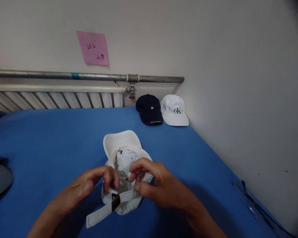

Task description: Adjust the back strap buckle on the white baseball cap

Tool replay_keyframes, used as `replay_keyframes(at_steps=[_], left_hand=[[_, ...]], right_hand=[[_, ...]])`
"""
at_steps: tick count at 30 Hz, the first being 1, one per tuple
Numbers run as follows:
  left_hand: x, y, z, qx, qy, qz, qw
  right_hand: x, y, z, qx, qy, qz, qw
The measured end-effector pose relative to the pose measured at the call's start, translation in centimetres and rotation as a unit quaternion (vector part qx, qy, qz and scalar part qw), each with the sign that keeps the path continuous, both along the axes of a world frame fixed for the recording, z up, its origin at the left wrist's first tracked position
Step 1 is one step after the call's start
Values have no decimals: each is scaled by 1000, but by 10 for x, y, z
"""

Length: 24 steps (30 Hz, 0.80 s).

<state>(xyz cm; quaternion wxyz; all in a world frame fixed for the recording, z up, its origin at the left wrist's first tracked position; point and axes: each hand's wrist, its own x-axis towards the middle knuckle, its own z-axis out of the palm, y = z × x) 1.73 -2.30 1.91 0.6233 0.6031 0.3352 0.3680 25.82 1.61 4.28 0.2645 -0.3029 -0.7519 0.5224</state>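
Left hand [96, 180] and right hand [158, 181] bend their fingers over the upturned white fabric cap [121, 140] — grip unclear. Keep its flat white strap [99, 216] untwisted at the dark buckle [115, 202].

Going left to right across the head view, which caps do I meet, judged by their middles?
Grey brimmed cap at the edge → white fabric cap with its inside showing → dark fabric cap → white fabric cap with black letters.
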Motion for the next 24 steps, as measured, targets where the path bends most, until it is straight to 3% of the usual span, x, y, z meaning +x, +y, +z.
replay_keyframes(at_steps=[3,5,8,16,20,24], left_hand=[[-1,0,10,42,71,-67,994],[-1,0,16,68,125,-97,985],[-2,-4,23,97,167,-107,975],[-2,-9,25,179,272,-108,939],[-8,-5,24,163,254,-112,947],[-16,1,13,123,183,-84,972]], right_hand=[[10,1,3,12,-48,67,997],[12,1,3,47,-69,70,994],[10,-2,3,73,-68,53,994],[11,-2,1,39,33,44,998],[17,7,-4,43,-5,44,998],[21,13,-7,-20,-23,17,999]])
